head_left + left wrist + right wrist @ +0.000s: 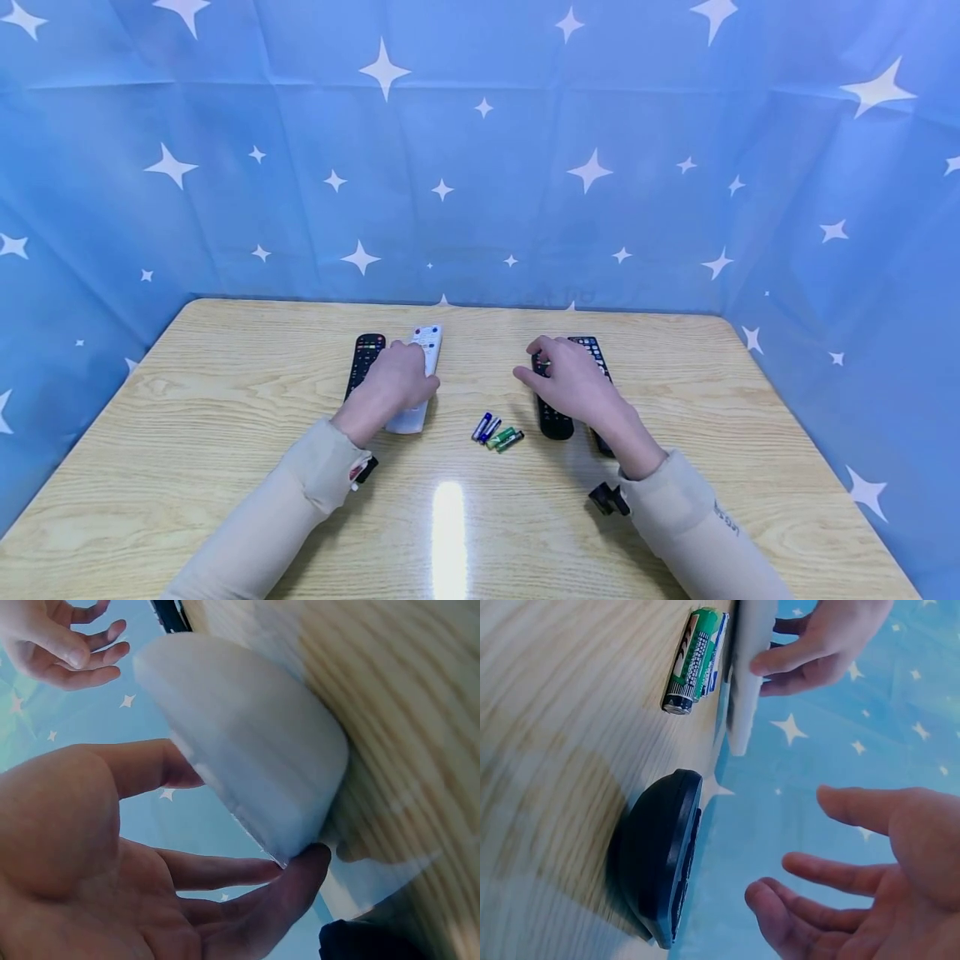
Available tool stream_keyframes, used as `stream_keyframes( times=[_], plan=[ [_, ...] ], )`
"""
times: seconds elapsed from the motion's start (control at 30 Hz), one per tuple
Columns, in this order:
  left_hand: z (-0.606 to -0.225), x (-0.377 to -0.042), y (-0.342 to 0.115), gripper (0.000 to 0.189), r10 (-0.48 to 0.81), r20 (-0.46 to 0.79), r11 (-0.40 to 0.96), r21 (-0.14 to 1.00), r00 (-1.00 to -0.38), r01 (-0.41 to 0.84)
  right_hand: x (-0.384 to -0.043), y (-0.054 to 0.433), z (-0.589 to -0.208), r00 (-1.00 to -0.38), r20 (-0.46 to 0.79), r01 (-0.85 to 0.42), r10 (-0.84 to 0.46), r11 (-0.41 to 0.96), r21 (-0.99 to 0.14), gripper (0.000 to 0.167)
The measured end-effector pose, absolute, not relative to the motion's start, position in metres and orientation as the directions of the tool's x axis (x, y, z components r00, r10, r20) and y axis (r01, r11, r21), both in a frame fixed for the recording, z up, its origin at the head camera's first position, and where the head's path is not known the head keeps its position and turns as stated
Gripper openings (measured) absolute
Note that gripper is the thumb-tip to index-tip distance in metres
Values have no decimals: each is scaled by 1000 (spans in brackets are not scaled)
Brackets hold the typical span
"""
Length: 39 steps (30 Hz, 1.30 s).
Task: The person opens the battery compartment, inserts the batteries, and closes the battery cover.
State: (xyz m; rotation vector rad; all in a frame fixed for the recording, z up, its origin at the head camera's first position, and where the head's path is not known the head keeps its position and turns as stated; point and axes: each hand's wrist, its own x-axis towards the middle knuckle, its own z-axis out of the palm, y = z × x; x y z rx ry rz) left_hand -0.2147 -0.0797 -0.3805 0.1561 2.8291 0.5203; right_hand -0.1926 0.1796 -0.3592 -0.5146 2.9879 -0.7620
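My left hand (396, 375) reaches over a white remote control (408, 420). In the left wrist view its thumb and fingers (300, 877) grip the sides of the white remote. Just left of that hand lies a black remote (364, 358) with coloured buttons. My right hand (573, 379) hovers over another black remote (556, 423), its fingers apart and relaxed; in the right wrist view a gap shows between them and this remote. A second, more angular black remote (590, 347) lies to its right, partly hidden under the hand and wrist.
Several small batteries, blue ones (486, 427) and green ones (505, 438), lie together on the wooden table (285, 367) between the hands. A blue curtain (480, 183) with white stars hangs behind and beside the table.
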Motion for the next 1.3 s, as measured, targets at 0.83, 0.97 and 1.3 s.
stream_keyframes(
  times=[0.83, 0.97, 1.3],
  plan=[
    [-367, -210, -84, 70, 172, -79, 759, 646, -982, 81, -190, 166, -365, -923, 87, -365, -375, 776, -514, 35],
    [-365, -210, -85, 70, 171, -79, 733, 676, -982, 73, -188, 164, -366, -916, 81, -375, -393, 769, -518, 34],
    [-359, -208, -85, 65, 167, -108, 663, 748, -980, 31, -184, 157, -368, -880, 122, -448, -458, 720, -530, 29]
  ],
)
